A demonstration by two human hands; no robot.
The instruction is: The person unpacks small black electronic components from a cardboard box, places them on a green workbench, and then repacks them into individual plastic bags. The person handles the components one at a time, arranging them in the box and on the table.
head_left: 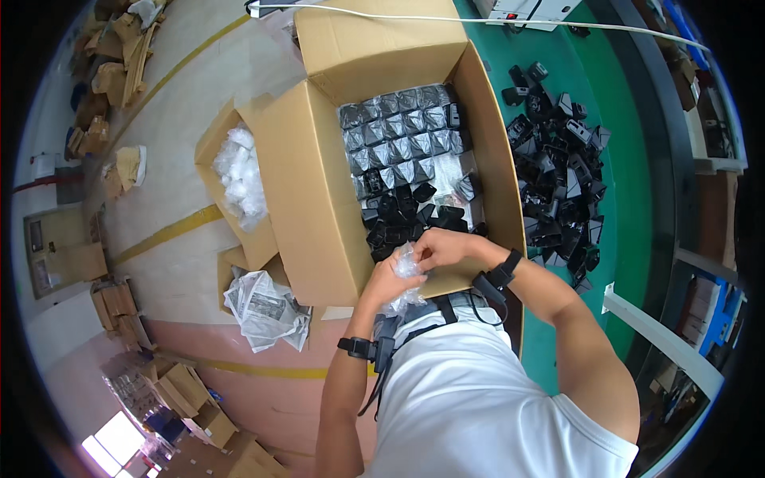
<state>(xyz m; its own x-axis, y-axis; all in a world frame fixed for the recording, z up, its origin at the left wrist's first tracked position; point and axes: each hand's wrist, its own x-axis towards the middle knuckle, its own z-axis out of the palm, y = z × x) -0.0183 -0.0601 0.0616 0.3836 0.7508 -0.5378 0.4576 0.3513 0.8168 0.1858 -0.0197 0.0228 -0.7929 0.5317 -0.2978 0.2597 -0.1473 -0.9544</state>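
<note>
At the near edge of a large open cardboard box (pixel 309 183), my left hand (pixel 388 280) is closed around a crumpled clear plastic bag (pixel 405 299). My right hand (pixel 443 248) pinches the upper part of the same bag, fingers pressed together. Whether anything sits inside the bag cannot be made out. Inside the box, wrapped black units (pixel 402 147) stand in neat rows at the far side. Nearer to my hands, loose black plastic parts (pixel 398 211) lie jumbled, partly hidden by my hands. A pale patch of packing (pixel 453 177) shows beside the rows.
Many black plastic parts (pixel 558 175) are heaped on the green table (pixel 550 366) at right. On the left stand a carton of clear plastic bags (pixel 239 179) and a smaller one with a white sack (pixel 267 311). A white cable (pixel 478 19) crosses above the box's far flap.
</note>
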